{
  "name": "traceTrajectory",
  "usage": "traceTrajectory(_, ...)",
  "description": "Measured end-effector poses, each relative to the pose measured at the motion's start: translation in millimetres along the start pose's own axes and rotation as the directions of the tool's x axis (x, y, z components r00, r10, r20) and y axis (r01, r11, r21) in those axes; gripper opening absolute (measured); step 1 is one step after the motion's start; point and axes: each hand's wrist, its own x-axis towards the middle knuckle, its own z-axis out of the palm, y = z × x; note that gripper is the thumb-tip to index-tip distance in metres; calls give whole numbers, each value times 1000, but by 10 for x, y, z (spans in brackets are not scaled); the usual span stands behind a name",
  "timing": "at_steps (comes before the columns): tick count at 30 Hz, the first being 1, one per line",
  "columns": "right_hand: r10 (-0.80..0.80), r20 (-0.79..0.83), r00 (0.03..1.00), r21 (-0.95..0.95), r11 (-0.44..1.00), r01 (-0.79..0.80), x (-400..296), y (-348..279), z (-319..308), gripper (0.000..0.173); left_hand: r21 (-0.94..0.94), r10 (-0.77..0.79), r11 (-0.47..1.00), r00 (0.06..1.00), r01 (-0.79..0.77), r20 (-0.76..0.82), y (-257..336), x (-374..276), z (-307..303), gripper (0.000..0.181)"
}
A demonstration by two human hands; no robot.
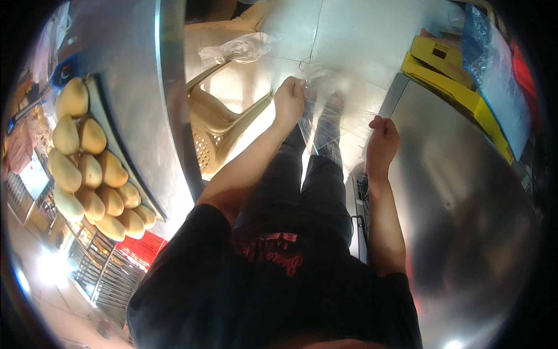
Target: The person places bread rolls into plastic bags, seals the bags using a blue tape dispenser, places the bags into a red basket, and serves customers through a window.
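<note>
A sheet or bag of thin clear plastic (324, 115) is stretched between my two hands, above my legs and the floor. My left hand (289, 101) pinches its left side between thumb and fingers. On the other side, my right hand (383, 144) has its fingers curled closed at the plastic's right edge. The film is see-through and blurred in places, so I cannot tell whether it is one layer or an opened bag. To the left, several yellow mangoes (90, 171) are piled in rows on a tray (126, 168) on a stainless steel counter (130, 87).
A beige plastic chair (213, 111) stands left of my legs, with crumpled clear plastic (239, 47) at its top. Along my right is a stainless steel surface (457, 196). Yellow plastic containers (440, 65) and a blue-edged plastic packet (495, 78) lie beyond it. A metal rack (107, 266) is lower left.
</note>
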Motion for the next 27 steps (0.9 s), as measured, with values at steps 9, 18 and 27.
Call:
traceTrajectory(9, -185, -162, 969, -135, 977, 164, 487, 560, 325, 12, 352, -151, 921, 985, 169, -78, -1686, 1318, -162, 18)
traceTrajectory(18, 195, 815, 545, -404, 866, 294, -269, 1681, 755, 10, 960, 27, 225, 986, -166, 164, -2423, 2973, -864, 79)
traceTrajectory(27, 341, 699, 628, -385, 920, -71, -70, 2143, 801, 6, 997, -93, 68, 995, 35, -29, -2239, 3903, -799, 97)
